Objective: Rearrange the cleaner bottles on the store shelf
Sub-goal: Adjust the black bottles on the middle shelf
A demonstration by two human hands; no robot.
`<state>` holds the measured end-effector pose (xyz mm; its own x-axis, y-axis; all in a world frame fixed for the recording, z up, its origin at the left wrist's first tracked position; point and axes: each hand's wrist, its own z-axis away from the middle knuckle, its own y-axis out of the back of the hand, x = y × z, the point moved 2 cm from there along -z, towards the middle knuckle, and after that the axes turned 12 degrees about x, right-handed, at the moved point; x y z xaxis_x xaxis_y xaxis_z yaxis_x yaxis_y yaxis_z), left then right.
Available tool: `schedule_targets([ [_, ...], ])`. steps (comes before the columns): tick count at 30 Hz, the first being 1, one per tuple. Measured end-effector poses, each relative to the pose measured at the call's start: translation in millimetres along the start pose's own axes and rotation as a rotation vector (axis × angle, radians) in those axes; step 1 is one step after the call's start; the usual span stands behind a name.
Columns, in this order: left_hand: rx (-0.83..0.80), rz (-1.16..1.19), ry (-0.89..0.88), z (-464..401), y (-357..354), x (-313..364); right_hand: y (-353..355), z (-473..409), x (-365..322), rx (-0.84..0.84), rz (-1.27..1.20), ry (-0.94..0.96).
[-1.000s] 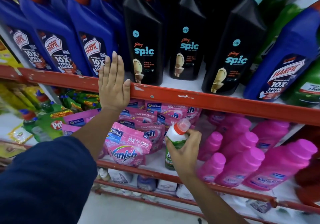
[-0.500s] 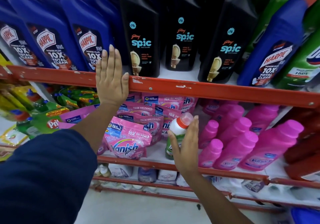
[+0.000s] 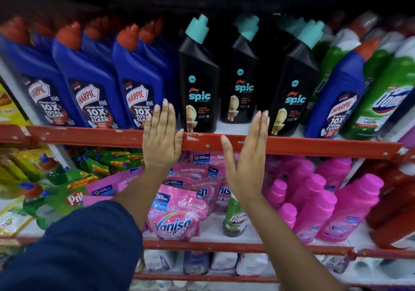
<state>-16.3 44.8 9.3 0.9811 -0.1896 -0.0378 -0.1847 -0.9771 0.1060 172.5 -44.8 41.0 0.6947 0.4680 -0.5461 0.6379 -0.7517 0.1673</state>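
**Inspector A:** Starting with the largest item: the red metal shelf rail (image 3: 292, 147) is running across behind both hands, its paint chipping in places. Above the fingertips, rigid plastic bottles are standing in rows: blue Harpic bottles (image 3: 89, 81) with red caps up and left of the left hand, and black Spic bottles (image 3: 198, 88) with angled teal caps standing above the gap between the hands.

**Inspector B:** And below the rail?

**Inspector A:** Glossy pink Vanish pouches (image 3: 177, 216), soft and crinkling, are lying under and between the wrists. Rounded pink bottles (image 3: 350, 203) are leaning right of the right forearm. A small green bottle (image 3: 234, 220) is standing upright on the lower shelf, just below the right wrist, its cap hidden behind it.

**Inspector B:** The hands?

**Inspector A:** The left hand (image 3: 162, 143) is lying flat, fingers extended, against the rail. The right hand (image 3: 248, 156) is showing edge-on, fingers straight. Both are gripping nothing, and neither is touching any bottle.
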Motion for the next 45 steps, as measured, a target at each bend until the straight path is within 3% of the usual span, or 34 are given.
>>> schedule_targets([
  [9,-0.06,0.073,0.012,27,5,9,-38,-62,-56,-0.003,-0.095,0.099],
  [14,-0.052,0.074,0.027,27,3,8,-67,-93,-72,-0.036,0.021,0.11],
  [45,-0.015,0.054,0.026,26,2,9,-30,-124,-17,0.046,0.25,0.104],
])
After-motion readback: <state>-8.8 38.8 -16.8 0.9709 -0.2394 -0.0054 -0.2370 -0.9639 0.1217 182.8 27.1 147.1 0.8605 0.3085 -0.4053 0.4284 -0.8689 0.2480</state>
